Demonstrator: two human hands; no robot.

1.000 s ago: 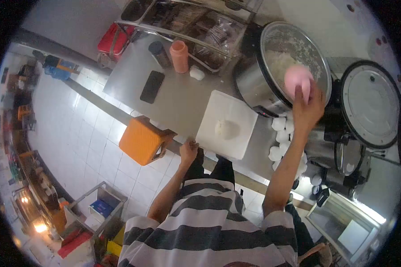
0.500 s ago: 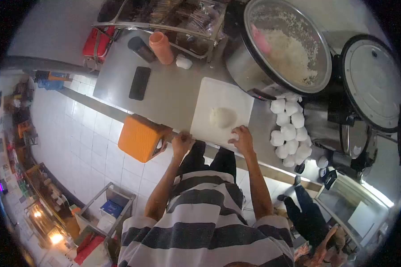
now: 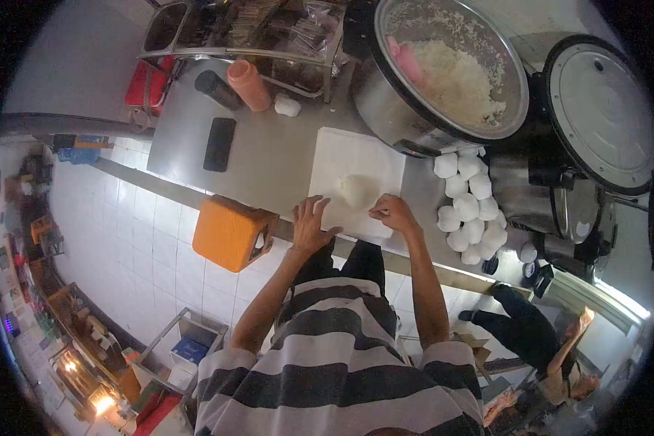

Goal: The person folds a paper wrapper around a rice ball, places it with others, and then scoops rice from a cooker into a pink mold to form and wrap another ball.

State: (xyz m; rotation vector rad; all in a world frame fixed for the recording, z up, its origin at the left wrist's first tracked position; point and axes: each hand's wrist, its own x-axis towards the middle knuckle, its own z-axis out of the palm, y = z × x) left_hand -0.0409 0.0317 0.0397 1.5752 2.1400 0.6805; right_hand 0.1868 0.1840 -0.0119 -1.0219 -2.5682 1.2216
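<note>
Nearest, the person's grey-and-white striped shirt (image 3: 327, 370) fills the lower frame, and both bare forearms reach forward to the steel counter (image 3: 269, 156).

The left hand (image 3: 309, 225) lies open, fingers spread, palm down at the near left corner of the white rectangular cutting board (image 3: 356, 149). The right hand (image 3: 391, 212) is closed loosely, fingers curled under, on the board's near edge. Whether it pinches anything cannot be told.

The white rice mound (image 3: 357, 190) sits on the near half of the board, between the two hands and just beyond the right hand's knuckles. It is nearly round, so no long axis or heading can be read. The board's long axis runs away from the person, leaning slightly right.

An orange box (image 3: 229, 231) stands at the counter's edge, left of the left hand. A heap of white rice balls (image 3: 469, 211) lies on the counter, right of the board.

Farther off:
- a black phone (image 3: 219, 144) lies flat
- an orange squeeze bottle (image 3: 248, 75) stands beside it
- a large steel rice pot (image 3: 385, 102) stands open, with a pink paddle (image 3: 407, 59) resting in the rice
- a lidded cooker (image 3: 599, 109) stands to its right
</note>
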